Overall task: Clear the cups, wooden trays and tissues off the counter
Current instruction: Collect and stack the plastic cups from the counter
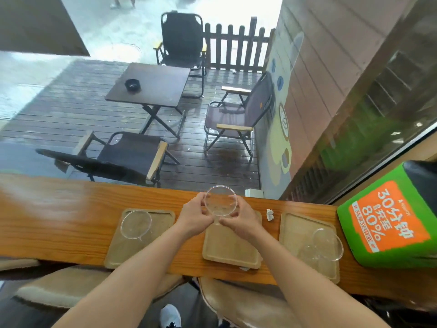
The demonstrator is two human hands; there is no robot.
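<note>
Both hands wrap a clear plastic cup (220, 201) held above the middle wooden tray (230, 249). My left hand (194, 216) grips its left side and my right hand (238, 222) its right side. On the left wooden tray (163, 221) stands another clear cup (136, 224). The right wooden tray (296, 229) carries a clear cup (327, 243) and what looks like a second one beside it. A crumpled white tissue (269, 214) lies on the wooden counter (59, 214) between the middle and right trays.
A green and orange power-bank station (387, 221) sits at the counter's right end. A small white object (254, 192) rests at the far edge. Cushioned stools (236, 301) stand below the counter. Beyond the glass are a deck, a folding table and chairs.
</note>
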